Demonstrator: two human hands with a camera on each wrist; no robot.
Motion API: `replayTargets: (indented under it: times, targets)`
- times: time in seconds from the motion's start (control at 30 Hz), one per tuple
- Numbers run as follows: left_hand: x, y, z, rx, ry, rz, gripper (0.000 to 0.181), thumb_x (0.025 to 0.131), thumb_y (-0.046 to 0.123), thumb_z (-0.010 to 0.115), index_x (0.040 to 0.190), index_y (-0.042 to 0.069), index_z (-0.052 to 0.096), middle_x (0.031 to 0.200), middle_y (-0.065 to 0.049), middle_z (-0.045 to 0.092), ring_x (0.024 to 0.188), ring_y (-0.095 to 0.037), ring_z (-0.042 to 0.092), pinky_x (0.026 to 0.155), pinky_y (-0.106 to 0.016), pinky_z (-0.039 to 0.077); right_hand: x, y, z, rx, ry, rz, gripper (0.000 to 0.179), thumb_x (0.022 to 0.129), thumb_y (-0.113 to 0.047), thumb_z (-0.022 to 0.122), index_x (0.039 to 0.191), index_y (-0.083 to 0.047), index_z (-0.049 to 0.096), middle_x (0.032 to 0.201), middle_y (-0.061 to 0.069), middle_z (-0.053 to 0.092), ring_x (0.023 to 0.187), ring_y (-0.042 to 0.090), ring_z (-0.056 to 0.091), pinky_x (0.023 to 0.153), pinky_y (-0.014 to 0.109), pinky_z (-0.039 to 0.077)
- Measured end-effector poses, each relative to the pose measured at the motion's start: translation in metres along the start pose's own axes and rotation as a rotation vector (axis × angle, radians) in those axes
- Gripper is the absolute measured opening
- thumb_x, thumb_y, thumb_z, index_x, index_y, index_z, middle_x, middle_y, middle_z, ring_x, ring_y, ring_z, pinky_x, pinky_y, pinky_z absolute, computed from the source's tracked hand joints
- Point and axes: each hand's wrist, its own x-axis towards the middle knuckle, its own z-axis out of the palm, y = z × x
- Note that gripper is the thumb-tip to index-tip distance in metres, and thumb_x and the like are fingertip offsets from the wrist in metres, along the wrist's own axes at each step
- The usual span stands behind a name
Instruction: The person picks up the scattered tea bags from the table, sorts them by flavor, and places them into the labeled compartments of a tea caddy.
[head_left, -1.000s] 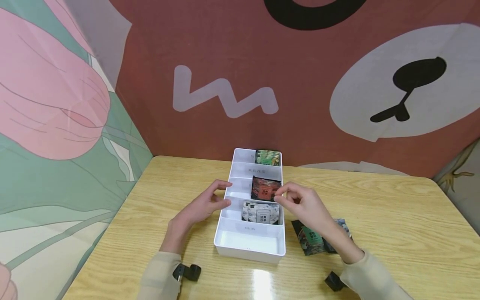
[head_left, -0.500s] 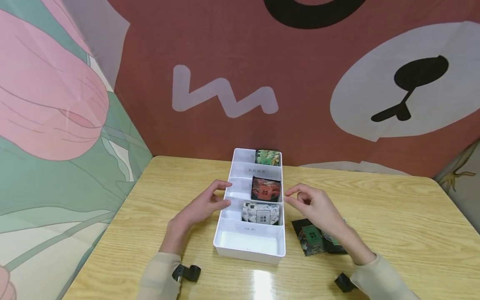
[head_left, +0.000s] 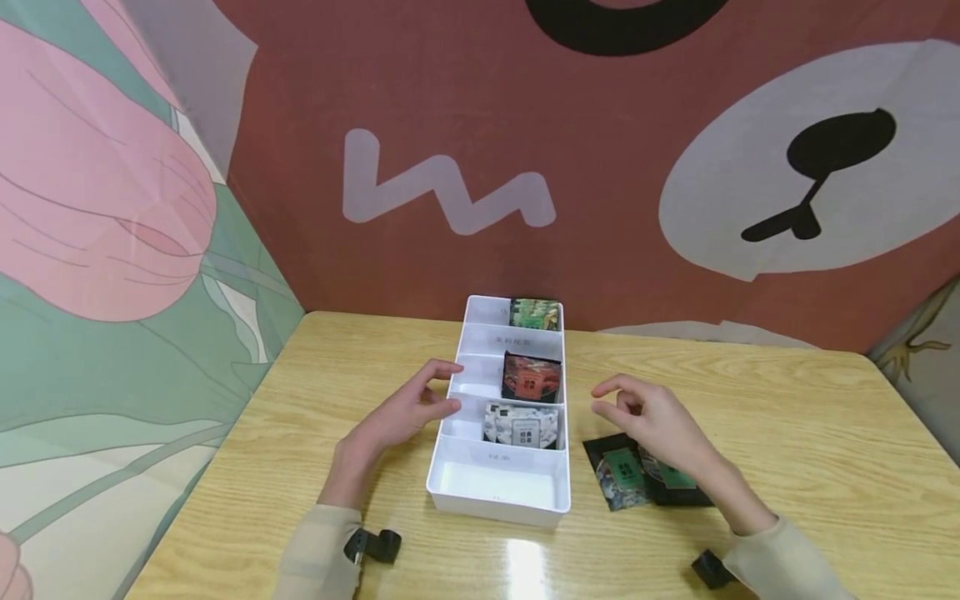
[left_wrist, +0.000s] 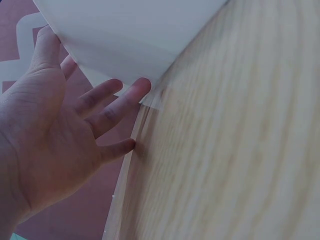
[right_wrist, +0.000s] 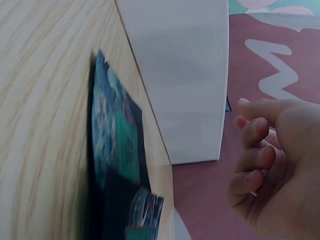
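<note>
A long white divided box (head_left: 498, 507) stands on the table, with a red-and-black tea sachet (head_left: 531, 379) in a middle compartment and white patterned tea sachets (head_left: 525, 429) in the one nearer me. My left hand (head_left: 397, 415) is at the box's left rim, thumb and index fingertips right by the edge, fingers spread in the left wrist view (left_wrist: 65, 120). To the right of the box hovers my right hand (head_left: 663, 425), fingers loosely bent and nothing between them. Under it lie two dark sachets with green labels, one sachet (head_left: 624, 473) partly beside the other sachet (head_left: 675, 496).
Green tea sachets (head_left: 536, 315) fill part of the box's far compartment. The wooden table (head_left: 787, 442) ends at a wall covered by a printed cloth (head_left: 420, 267). A second printed cloth (head_left: 112, 350) hangs along the left side.
My right hand has drawn away from the red sachet, out over the box's right edge and further right above the table. My left hand has stayed at the left rim.
</note>
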Motion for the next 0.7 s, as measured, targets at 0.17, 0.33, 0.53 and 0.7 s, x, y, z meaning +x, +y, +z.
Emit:
replayTargets:
  times: [0.17,0.33,0.53,0.7]
  targets:
    - [0.0,0.0,0.0,-0.002,0.007,-0.006,0.052,0.096,0.038,0.066,0.143,0.03,0.045,0.146,-0.001,0.044,0.099,-0.02,0.058,0.082,-0.034,0.047,-0.004,0.011,-0.003,-0.047,0.0,0.011,0.022,0.095,-0.029,0.068,0.111,-0.014,0.069,0.056,-0.008,0.042,0.045,0.005,0.031,0.048,0.024,0.032]
    - [0.0,0.002,0.0,-0.009,0.002,0.008,0.053,0.096,0.037,0.066,0.143,0.029,0.044,0.146,-0.001,0.044,0.099,-0.021,0.058,0.083,-0.035,0.047,-0.01,0.02,-0.009,-0.066,0.018,0.022,0.021,0.095,-0.028,0.069,0.11,-0.014,0.07,0.056,-0.008,0.041,0.045,0.005,0.031,0.047,0.024,0.031]
    - [-0.001,0.003,0.0,-0.014,0.005,0.004,0.052,0.096,0.038,0.066,0.143,0.029,0.045,0.146,0.0,0.044,0.099,-0.021,0.058,0.084,-0.036,0.047,-0.018,0.028,-0.015,-0.073,0.007,0.041,0.021,0.095,-0.029,0.068,0.11,-0.014,0.069,0.056,-0.008,0.042,0.045,0.004,0.031,0.047,0.024,0.031]
    - [-0.001,0.001,0.001,-0.013,0.008,-0.005,0.052,0.096,0.037,0.066,0.143,0.029,0.045,0.145,0.002,0.044,0.1,-0.021,0.058,0.085,-0.037,0.047,-0.025,0.034,-0.019,-0.077,-0.01,0.063,0.023,0.095,-0.031,0.068,0.111,-0.013,0.069,0.057,-0.007,0.043,0.045,0.005,0.032,0.047,0.024,0.031]
